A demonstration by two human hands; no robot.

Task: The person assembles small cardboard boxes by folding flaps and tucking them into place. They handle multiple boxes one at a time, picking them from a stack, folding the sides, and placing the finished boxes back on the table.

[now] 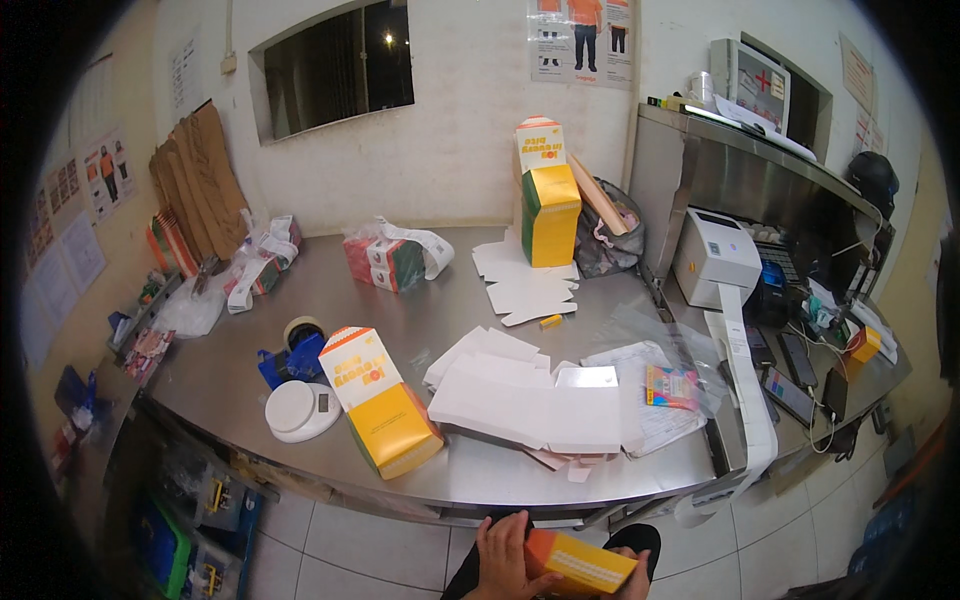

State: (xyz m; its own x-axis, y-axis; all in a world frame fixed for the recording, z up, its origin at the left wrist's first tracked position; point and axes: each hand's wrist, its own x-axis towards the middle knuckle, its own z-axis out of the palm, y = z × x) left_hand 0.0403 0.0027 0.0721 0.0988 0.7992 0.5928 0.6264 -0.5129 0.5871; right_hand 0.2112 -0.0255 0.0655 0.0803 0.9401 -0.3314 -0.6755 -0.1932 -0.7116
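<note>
While your left hand (503,560) grips the small orange carton (580,562) below the table's (300,420) front edge, steady its far end with your barely visible right hand (634,586), whose grip I cannot tell.

Packing room of a small food business. A stainless-steel worktable (470,300) fills the corner, bearing stacks of flat white carton blanks (530,395), assembled orange-and-yellow cartons (385,400), a round white scale (300,410), a blue tape dispenser (292,352) and a white label printer (715,255) feeding label strip. Staff uniform posters (585,40) hang on the wall.
</note>
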